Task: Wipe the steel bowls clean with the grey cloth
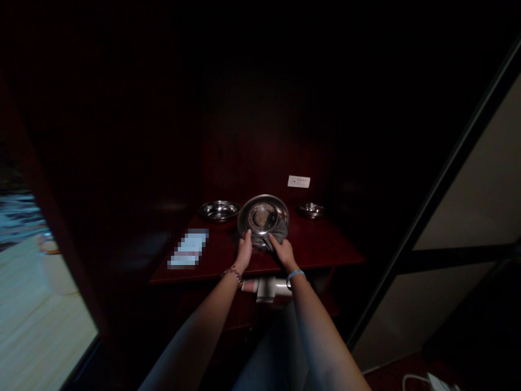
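A round, shallow stainless steel bowl (pixel 264 216) is tilted up above the front of the dark red shelf, its inner or under face turned toward me. My left hand (pixel 244 251) grips its lower left rim, thumb on the near side. At the lower right, my right hand (pixel 284 253) pinches a grey cloth (pixel 280 231) against the rim. Part of the cloth lies over the metal. The fingers of both hands behind the bowl are hidden.
On the dark red shelf (pixel 325 247) stand a steel bowl (pixel 220 210) at left and smaller steel dishes (pixel 311 210) at right. A blurred-out pale sheet (pixel 189 248) lies front left. A white socket panel (pixel 299 181) is on the back wall. Below are paper cups (pixel 266 288).
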`<move>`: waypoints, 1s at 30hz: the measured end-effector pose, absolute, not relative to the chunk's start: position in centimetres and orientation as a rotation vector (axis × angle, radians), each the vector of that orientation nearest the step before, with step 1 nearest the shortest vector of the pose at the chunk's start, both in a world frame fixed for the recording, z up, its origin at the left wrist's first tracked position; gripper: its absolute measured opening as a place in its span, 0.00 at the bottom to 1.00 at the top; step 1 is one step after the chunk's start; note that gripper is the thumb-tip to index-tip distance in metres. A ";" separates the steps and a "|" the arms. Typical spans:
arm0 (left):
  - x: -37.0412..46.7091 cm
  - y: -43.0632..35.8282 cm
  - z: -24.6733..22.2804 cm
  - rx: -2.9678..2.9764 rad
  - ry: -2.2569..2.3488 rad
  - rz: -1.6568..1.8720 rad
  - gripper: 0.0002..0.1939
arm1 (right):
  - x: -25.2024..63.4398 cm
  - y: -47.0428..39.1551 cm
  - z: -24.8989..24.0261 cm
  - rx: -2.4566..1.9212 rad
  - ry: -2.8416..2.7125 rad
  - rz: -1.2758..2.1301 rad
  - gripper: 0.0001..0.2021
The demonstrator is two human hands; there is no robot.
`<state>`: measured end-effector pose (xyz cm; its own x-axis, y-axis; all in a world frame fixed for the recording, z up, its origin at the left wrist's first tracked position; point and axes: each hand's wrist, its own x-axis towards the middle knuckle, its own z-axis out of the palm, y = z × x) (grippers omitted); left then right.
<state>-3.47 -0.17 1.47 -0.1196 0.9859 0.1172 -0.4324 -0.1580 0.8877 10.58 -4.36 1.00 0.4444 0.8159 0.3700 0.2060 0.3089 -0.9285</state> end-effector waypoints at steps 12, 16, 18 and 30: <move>-3.5 -0.7 2.0 1.092 1.002 1.666 0.11 | 11.0 -4.0 0.6 -1.266 -1.183 0.491 0.24; -3.8 -1.0 2.2 1.095 1.056 1.632 0.15 | 11.0 -4.0 0.6 -1.243 -1.150 0.497 0.23; -3.8 -1.0 2.2 1.112 0.973 1.612 0.16 | 11.0 -3.9 0.5 -1.192 -1.119 0.546 0.23; -3.0 -0.3 0.9 1.626 0.669 1.160 0.29 | 11.6 -3.7 0.1 -1.085 -1.028 0.711 0.24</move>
